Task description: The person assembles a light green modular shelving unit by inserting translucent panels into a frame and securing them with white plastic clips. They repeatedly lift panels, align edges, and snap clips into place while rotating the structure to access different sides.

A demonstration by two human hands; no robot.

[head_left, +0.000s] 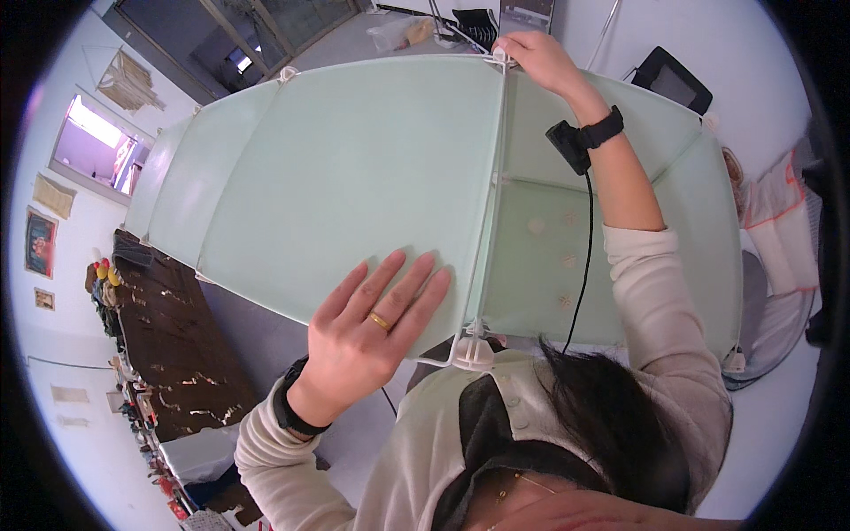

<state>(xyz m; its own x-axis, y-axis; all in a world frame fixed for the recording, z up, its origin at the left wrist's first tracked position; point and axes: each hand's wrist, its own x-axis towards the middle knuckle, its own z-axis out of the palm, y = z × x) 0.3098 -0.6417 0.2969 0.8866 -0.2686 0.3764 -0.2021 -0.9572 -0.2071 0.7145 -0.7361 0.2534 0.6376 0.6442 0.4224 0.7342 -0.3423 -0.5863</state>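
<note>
A long pale green panelled unit with thin white frame bars spans the space before me, perhaps a folding cabinet; its exact kind I cannot tell. My left hand lies flat on its near side, fingers spread, wearing a gold ring. At the far edge, my right hand is closed on a white corner connector. A white bar runs from there toward me, down to a round white connector by my chest. Right of the bar, a recessed green section carries small flower marks.
A dark brown surface with pale patches stands at the left, small items along its wall side. A black-framed chair back is beyond the far right edge. Bags and bedding lie at the right. A black cable hangs from my right wrist.
</note>
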